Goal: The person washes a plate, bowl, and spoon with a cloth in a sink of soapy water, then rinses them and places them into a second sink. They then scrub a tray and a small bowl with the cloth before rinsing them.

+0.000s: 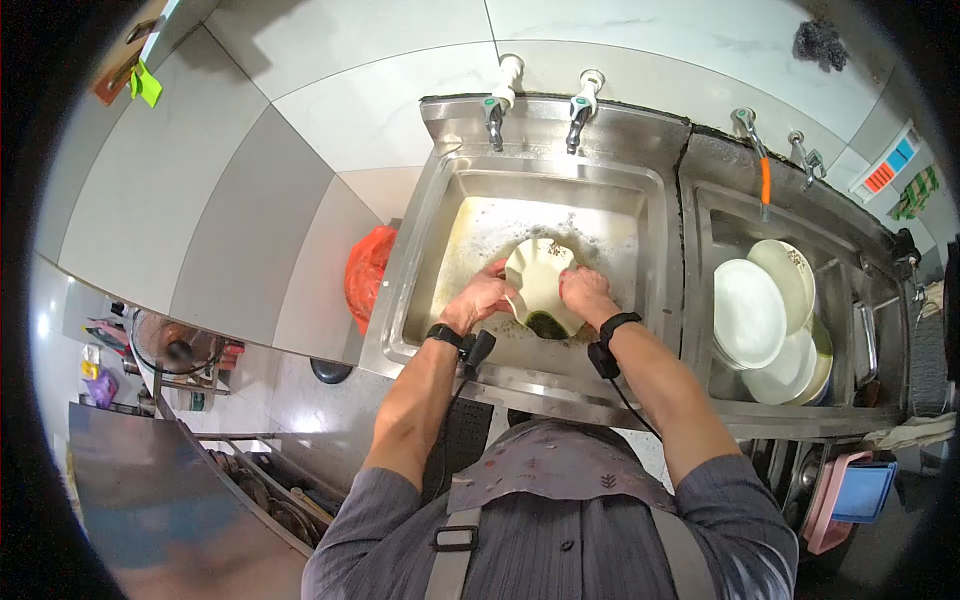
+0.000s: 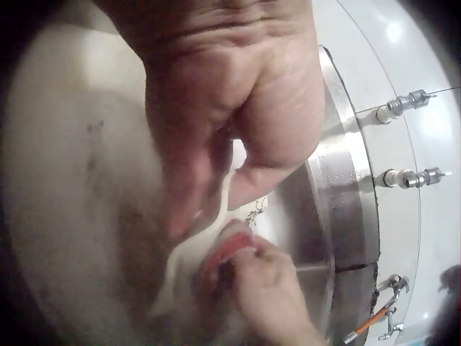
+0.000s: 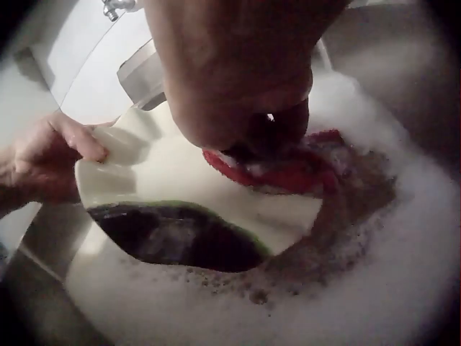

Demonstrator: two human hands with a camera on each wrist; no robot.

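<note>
A cream plate with a wavy rim [image 1: 538, 275] is held tilted over the left sink basin [image 1: 644, 235]; a dark green patch shows near its lower edge. My left hand [image 1: 482, 297] grips the rim on its left side, thumb on the upper face in the right wrist view. Against the plate's opposite side, my right hand [image 1: 584, 290] holds a sudsy red cloth [image 3: 288, 171]. Its fingertips are mostly hidden behind the hand's back. Below the plate, white foam [image 3: 403, 238] surrounds brownish water in the basin.
In the right basin, white and cream plates [image 1: 750, 313] lie stacked. Two taps [image 1: 577, 120] stand behind the left basin, and an orange-hosed tap [image 1: 764, 180] behind the right. A red plastic bag [image 1: 371, 278] hangs left of the sink.
</note>
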